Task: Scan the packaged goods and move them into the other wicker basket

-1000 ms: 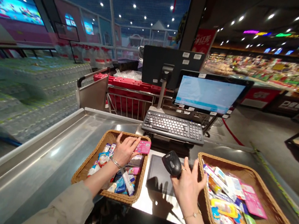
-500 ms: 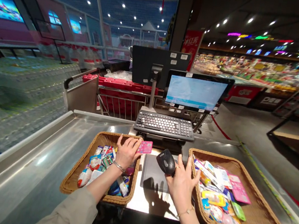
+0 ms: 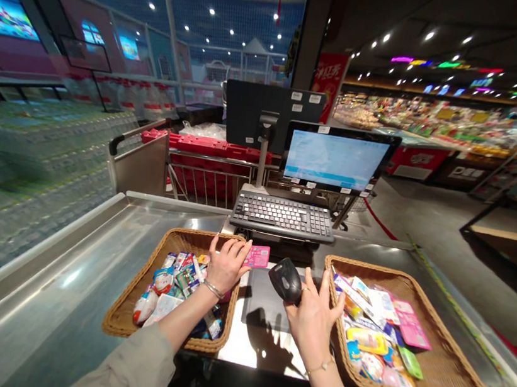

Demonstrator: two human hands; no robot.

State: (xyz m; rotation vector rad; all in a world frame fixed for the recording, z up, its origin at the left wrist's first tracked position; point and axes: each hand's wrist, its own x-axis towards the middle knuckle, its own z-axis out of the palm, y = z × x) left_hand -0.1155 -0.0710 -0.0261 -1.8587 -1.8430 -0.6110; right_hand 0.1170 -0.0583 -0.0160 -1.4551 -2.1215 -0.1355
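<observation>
My left hand (image 3: 227,265) is over the right rim of the left wicker basket (image 3: 130,297), pinching a small flat pink packet (image 3: 258,256) with printing on it. Small packaged goods (image 3: 164,279) fill that basket. Between the two baskets, my right hand (image 3: 313,315) grips a black barcode scanner (image 3: 285,279), some fingers stretched out. Its head points toward the pink packet, with a gap between them. Close by my right hand stands the right wicker basket (image 3: 462,379), holding several small packages (image 3: 367,341) and another pink packet (image 3: 412,325).
A black keyboard (image 3: 284,216) stands behind the hands, below a lit monitor (image 3: 336,159) and a second screen seen from behind (image 3: 271,116). The metal counter (image 3: 61,282) has a raised edge. A scanner plate (image 3: 268,299) lies between the baskets. Beyond is a shopping cart (image 3: 203,180).
My left hand has moved slightly right with the pink packet, bringing it nearer the scanner. My right hand and the scanner have barely moved.
</observation>
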